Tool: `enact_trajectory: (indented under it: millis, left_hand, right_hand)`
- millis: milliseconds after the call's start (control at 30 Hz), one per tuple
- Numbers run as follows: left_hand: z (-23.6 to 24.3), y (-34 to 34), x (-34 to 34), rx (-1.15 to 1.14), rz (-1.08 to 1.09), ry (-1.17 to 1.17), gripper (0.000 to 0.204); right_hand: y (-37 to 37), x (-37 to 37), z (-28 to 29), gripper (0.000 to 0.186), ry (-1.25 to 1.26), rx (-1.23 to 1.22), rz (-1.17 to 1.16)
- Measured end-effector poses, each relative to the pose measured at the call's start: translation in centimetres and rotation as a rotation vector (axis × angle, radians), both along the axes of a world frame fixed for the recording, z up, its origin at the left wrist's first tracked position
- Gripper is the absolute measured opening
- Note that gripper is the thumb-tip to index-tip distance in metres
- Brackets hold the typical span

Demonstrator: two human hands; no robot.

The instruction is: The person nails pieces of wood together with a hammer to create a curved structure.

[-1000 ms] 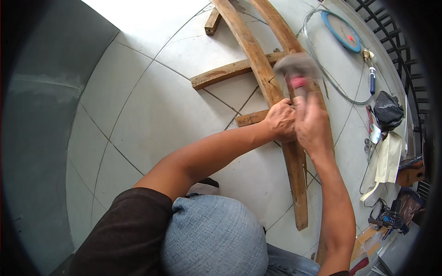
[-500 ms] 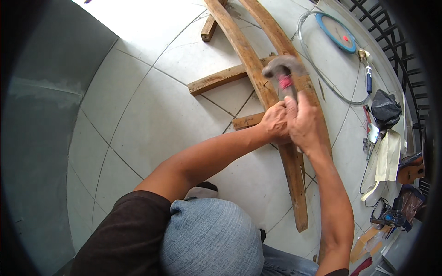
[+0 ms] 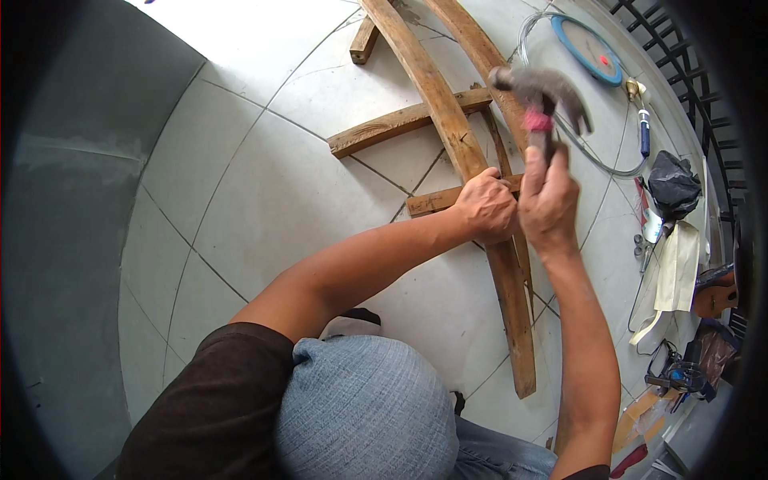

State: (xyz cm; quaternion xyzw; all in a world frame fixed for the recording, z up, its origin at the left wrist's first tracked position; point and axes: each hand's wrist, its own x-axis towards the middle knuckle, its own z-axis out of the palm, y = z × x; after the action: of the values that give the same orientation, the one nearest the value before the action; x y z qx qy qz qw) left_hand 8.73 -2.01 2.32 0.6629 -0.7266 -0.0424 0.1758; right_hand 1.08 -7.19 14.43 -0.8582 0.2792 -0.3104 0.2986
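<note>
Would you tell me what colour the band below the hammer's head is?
Pink-red band, seen in the head view.

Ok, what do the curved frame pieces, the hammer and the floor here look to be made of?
Curved frame pieces: wood, brown, rough and unfinished, with visible grain and worn patches. Hammer, held in the right hand: dull grey head, probably metal; the red band below it could be paint or grip, too blurred to tell. Floor: pale glossy tiles, likely ceramic, with dark grout lines. The left hand rests on the wood.
</note>
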Motion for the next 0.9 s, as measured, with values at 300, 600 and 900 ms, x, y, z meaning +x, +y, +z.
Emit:
enact_trajectory:
  millis: [300,600,900]
  left_hand:
    - [0.6,0.1,0.6,0.11,0.016,0.137,0.026]
    - [-1.0,0.7,1.0,-0.114,0.097,0.253,0.022]
    - [0.4,0.6,0.4,-0.175,0.071,0.045,0.027]
  right_hand:
    - [1.1,0.7,0.6,0.034,0.118,0.006,0.062]
    - [-0.2,1.2,-0.7,0.033,0.135,-0.025,0.141]
    - [-0.4,0.1,-1.8,0.031,0.248,-0.116,0.155]
